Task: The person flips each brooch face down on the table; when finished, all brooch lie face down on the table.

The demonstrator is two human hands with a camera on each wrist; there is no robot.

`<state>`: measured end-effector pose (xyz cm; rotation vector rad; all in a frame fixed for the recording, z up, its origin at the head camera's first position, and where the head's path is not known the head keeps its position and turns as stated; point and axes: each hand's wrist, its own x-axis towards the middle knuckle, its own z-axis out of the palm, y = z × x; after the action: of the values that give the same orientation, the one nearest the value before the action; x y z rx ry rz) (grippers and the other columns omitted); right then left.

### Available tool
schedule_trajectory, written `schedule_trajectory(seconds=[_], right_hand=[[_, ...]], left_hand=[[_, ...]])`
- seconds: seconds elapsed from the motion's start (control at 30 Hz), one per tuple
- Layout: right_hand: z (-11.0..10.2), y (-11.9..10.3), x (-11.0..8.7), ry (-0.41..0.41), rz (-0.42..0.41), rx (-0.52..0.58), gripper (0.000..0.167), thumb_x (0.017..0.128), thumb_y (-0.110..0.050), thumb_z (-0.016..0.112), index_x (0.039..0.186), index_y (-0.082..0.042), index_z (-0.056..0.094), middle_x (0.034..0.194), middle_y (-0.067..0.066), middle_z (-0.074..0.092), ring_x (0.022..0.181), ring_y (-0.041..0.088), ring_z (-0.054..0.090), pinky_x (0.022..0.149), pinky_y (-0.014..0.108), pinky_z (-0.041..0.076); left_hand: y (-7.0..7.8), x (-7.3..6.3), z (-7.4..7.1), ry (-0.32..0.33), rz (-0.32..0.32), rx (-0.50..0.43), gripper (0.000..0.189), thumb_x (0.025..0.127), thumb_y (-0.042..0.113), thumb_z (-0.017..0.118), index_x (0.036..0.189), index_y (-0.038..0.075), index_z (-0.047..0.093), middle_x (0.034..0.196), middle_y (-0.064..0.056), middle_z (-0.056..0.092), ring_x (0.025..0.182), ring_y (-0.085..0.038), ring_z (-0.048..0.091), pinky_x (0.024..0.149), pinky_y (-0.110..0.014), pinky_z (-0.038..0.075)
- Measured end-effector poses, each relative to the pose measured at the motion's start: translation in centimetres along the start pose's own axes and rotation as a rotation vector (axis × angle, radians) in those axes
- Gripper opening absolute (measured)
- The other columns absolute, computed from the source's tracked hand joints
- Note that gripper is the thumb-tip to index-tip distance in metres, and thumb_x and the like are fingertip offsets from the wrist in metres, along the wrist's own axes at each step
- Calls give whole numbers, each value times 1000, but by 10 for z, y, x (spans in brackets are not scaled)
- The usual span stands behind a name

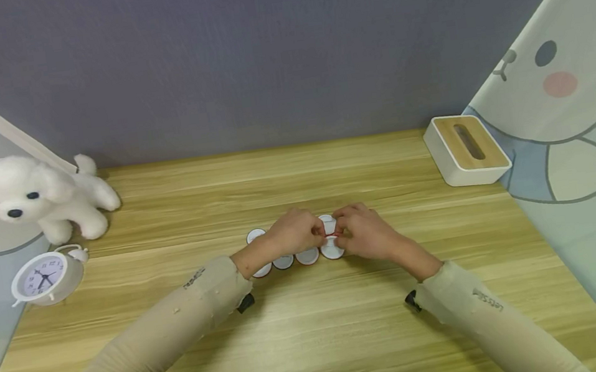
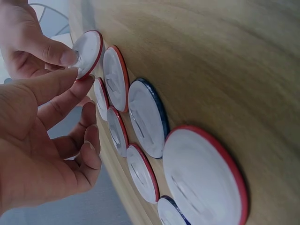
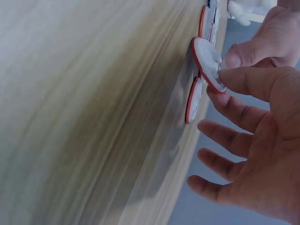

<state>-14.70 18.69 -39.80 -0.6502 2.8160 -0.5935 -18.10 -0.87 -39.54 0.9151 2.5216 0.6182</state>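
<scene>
Both hands hold one round pin badge (image 2: 90, 49) with a red rim, its white back and pin toward me. It is tilted, raised above the right end of the near row. My left hand (image 1: 294, 232) pinches its edge from the left with thumb and finger. From the right, my right hand (image 1: 366, 231) pinches it too, thumb near the pin; its other fingers are spread in the right wrist view. Several more badges lie back up in two rows, among them an orange-rimmed one (image 2: 116, 78), a dark-blue-rimmed one (image 2: 147, 117) and a red-rimmed one (image 2: 201, 176). My left hand and forearm hide part of the far row in the head view.
The badges lie on a wood-grain table (image 1: 329, 339). A white plush dog (image 1: 45, 194) and a white alarm clock (image 1: 49, 278) stand at the left. At the back right is a white tissue box (image 1: 468, 151) with a wooden lid. A grey panel (image 1: 259, 59) borders the far edge.
</scene>
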Motion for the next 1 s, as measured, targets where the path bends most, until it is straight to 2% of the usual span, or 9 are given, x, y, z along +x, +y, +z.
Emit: schedule_trajectory(seconds=[0.1,0.17,0.4,0.6,0.87,1.0], right_hand=[[1,0,2,3,7,-30,12,89,-22,70,79,-15,69,136,15,61,130,42,48,101,65,41],[2,0,2,0,15,-44,12,90,-23,70,80,-16,70,137,14,61,131,41,48,101,65,41],[2,-1,5,-12,41,-65,11,90,-23,70,83,-16,72,139,13,60,134,40,45,103,65,39],[3,-3,7,-20,54,-89,11,91,-23,68,87,-15,74,140,13,59,136,40,43,104,66,37],[5,-2,6,-23,51,-116,11,91,-23,67,88,-14,75,140,13,58,136,40,42,104,67,37],[6,-1,6,-12,34,-117,11,91,-20,67,86,-14,74,139,14,59,135,40,43,103,67,38]], left_hand=[[-1,1,1,12,14,29,13,93,25,72,84,16,77,77,7,70,69,-10,56,60,-22,44],[-1,1,1,25,26,52,14,93,25,72,82,17,76,74,7,69,70,-11,55,65,-25,45],[-1,4,4,41,17,132,14,92,28,73,83,18,78,76,8,70,81,-13,56,89,-35,44],[2,5,5,37,0,175,16,92,28,73,82,17,79,77,8,72,84,-15,58,91,-35,44],[4,4,4,65,45,232,15,92,25,72,84,14,80,80,5,74,85,-15,62,92,-36,44],[4,5,5,61,39,229,15,92,25,73,84,13,80,81,4,75,88,-18,63,95,-37,43]])
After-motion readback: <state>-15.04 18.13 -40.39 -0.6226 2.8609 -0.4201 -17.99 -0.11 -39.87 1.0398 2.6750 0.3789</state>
